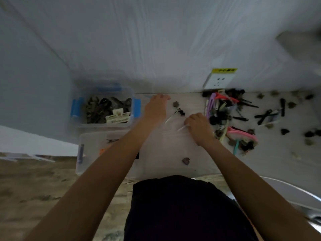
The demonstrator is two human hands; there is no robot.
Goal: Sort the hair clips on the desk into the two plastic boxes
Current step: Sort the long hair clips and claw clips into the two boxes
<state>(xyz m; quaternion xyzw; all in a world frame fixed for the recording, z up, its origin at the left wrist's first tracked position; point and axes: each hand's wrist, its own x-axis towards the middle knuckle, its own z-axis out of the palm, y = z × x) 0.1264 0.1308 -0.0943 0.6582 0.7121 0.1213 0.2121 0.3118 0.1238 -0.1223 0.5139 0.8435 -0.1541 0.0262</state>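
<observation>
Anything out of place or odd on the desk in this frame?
Nothing damaged. Clips lie scattered loose on the right, as expected mid-sort. One purple clip sits alone near the desk's front edge, apart from the pile and outside both boxes. The frame is blurred.

Looks like a room in a home, perhaps a bedroom or study corner. Pale desk (pixel 173 146) pushed against a plain white wall (pixel 156 40) across the upper frame, with a wall socket (pixel 219 81) under a yellow sticker at upper right. Wood-patterned floor (pixel 34 185) at lower left. Plastic storage boxes (pixel 104 108) and scattered hair clips (pixel 231 117) on the desktop.
</observation>
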